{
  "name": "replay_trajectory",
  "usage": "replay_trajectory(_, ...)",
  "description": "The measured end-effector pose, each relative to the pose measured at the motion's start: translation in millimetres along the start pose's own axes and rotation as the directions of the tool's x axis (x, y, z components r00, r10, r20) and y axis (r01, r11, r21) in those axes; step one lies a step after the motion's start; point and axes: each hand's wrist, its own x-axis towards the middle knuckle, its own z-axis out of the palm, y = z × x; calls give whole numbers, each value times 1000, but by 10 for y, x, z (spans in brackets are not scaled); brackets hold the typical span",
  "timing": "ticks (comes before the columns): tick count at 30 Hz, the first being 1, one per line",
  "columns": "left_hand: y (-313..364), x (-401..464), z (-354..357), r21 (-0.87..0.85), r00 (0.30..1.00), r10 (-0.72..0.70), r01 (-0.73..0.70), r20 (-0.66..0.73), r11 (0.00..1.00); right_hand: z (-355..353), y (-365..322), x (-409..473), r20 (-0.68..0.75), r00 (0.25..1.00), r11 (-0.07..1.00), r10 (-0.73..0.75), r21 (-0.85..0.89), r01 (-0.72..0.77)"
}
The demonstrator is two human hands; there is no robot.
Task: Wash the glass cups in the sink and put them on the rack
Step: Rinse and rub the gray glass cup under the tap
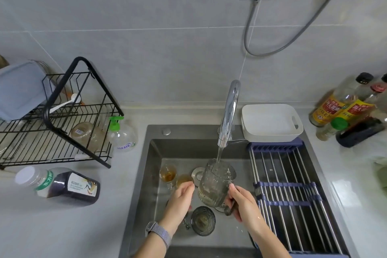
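Note:
My right hand (pixel 243 205) grips the handle of a ribbed glass mug (pixel 213 186) and holds it tilted under the running tap (pixel 229 115); water pours into it. My left hand (pixel 181 197) hovers just left of the mug with relaxed fingers, holding nothing. In the grey sink (pixel 152 174) stand two small glass cups with brownish dregs (pixel 168 173) (pixel 184 180) and a dark ribbed glass (pixel 203 221) near the front. The black wire rack (pixel 52 132) stands on the counter at left, with a glass jar (pixel 88 135) lying on it.
A roll-up drying rack (pixel 293 195) covers the sink's right side, with a white tub (pixel 270 123) behind it. A soap bottle (pixel 122 134) and a lying drink bottle (pixel 62 184) sit left of the sink. Sauce bottles (pixel 343 109) crowd the right counter.

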Motion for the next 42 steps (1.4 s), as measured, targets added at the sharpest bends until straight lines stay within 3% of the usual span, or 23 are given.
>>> replay_trajectory(5,25,74,59,-108,998,-27,34,61,994,55,-4,1,47,999,990,-25,138,18)
replay_trajectory(10,45,105,37,-103,998,50,-46,41,994,92,10,104,107,994,981,-15,192,-6)
replay_trajectory(18,-2,175,-64,-139,996,10,2,85,990,116,13,279,195,963,902,186,354,-246)
replay_trajectory(26,60,166,-44,-197,996,-31,47,83,979,146,111,291,308,910,651,277,636,-413)
replay_trajectory(32,130,181,-45,-233,997,13,6,79,972,92,171,330,392,883,424,258,776,-468)
replay_trajectory(39,266,210,-19,-219,995,77,-63,56,974,23,161,359,445,873,273,201,830,-486)
replay_trajectory(42,319,212,0,-198,991,88,-67,101,978,-16,139,347,429,874,268,230,835,-480)
